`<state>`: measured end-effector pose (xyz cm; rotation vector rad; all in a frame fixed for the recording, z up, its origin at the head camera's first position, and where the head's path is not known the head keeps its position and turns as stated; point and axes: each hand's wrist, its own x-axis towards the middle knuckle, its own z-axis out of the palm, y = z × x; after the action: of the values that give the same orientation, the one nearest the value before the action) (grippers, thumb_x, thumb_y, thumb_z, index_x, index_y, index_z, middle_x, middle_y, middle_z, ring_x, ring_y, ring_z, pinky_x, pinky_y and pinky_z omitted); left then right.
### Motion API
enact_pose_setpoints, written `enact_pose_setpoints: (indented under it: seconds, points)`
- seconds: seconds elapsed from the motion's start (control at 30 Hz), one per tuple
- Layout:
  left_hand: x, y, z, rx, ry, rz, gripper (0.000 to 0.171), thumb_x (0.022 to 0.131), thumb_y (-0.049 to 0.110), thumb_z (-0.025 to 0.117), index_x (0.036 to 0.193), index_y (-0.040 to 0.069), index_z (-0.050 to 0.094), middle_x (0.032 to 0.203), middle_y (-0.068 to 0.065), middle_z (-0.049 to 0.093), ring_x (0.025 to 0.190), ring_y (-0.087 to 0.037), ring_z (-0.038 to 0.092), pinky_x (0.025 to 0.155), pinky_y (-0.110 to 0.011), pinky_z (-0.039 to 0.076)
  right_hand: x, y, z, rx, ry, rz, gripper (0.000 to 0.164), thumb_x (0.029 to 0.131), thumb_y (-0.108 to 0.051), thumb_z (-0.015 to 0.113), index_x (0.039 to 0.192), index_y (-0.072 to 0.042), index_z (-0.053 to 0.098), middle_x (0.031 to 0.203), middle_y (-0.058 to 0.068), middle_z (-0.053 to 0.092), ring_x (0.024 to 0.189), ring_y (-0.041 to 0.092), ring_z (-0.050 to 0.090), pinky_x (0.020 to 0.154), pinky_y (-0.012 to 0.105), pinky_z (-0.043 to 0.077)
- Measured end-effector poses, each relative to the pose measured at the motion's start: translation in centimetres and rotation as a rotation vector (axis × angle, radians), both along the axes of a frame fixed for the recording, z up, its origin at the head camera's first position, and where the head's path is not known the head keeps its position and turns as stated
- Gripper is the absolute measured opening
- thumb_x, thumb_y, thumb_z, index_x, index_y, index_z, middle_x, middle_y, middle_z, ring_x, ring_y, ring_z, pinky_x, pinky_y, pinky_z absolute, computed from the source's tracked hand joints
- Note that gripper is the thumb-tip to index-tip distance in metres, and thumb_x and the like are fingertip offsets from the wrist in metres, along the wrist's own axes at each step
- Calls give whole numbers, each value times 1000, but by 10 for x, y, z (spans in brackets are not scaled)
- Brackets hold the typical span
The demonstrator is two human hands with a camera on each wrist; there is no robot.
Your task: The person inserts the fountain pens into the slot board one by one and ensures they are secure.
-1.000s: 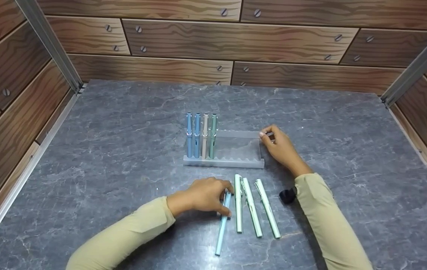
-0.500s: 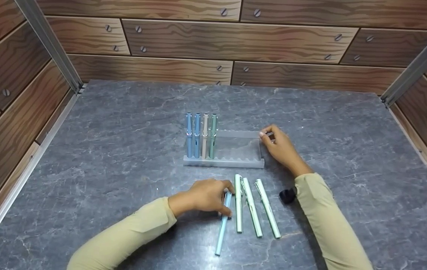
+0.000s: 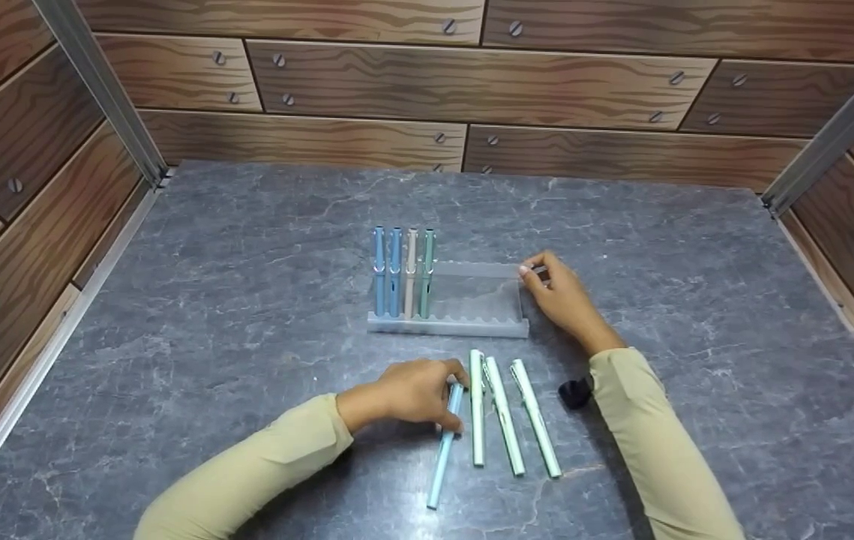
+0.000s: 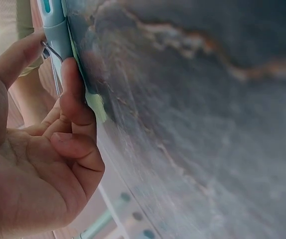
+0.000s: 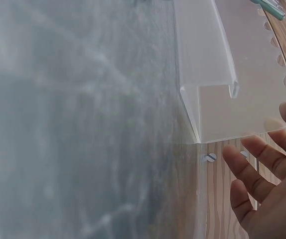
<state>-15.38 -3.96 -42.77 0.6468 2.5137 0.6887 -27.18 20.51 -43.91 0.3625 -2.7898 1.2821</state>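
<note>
My left hand [image 3: 419,391] pinches a light blue pen [image 3: 439,469] near its clip end, between thumb and fingers. In the left wrist view, the thumb and a finger meet the pen [image 4: 57,35] beside its metal clip. At the upper right corner of a clear plastic pen stand [image 3: 479,296], my right hand [image 3: 560,291] pinches the edge with thumb and forefinger. In the right wrist view, its other fingers [image 5: 255,174] spread apart from the stand. Two blue pens [image 3: 395,274], a beige pen [image 3: 411,277] and a green pen [image 3: 427,274] lean in the stand's left slots.
Three pale green pens [image 3: 477,412] lie side by side on the grey marbled table [image 3: 247,315], just right of the light blue pen. A black object [image 3: 575,392] sits at the right cuff. Wood-patterned panels [image 3: 367,82] wall the table.
The near end of the light blue pen has swung very slightly left in my left hand's grip. My right hand stays at the stand's corner.
</note>
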Motion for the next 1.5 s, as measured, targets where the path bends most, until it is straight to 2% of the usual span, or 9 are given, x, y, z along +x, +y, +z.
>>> enact_pose_setpoints:
  seconds: [0.33,0.67,1.0,1.23,1.5]
  points:
    - [-1,-5,2,63,-36,14,50,71,28,84,115,21,61,60,12,55,53,-3,47,50,-23,38,-1,-1,-1,-7,11,-7,21,101,-19,50,108,1,53,109,23,64,103,35,62,92,48,49]
    - [-6,-8,14,81,-13,29,57,73,27,83,123,20,58,66,12,58,57,-4,52,55,-24,42,-1,0,0,-20,4,-9,20,100,-18,50,108,1,53,110,23,63,104,37,62,92,48,49]
    - [-11,-12,22,135,50,57,57,74,24,82,126,19,58,68,10,59,56,-4,51,52,-23,40,0,0,0,-15,-4,-9,22,101,-20,50,108,0,52,112,24,63,104,36,63,90,47,49]
    - [-17,-12,28,124,144,74,56,76,25,81,127,19,57,70,10,59,57,-6,51,51,-24,40,0,1,-1,-20,7,-12,21,100,-18,50,108,1,53,112,24,63,104,37,63,92,48,49]
    - [-26,-13,37,137,187,113,56,79,24,79,129,19,55,72,8,58,58,-8,48,51,-24,36,-1,-1,-1,-38,1,-6,20,100,-18,50,108,1,53,109,24,64,103,35,62,92,47,49]
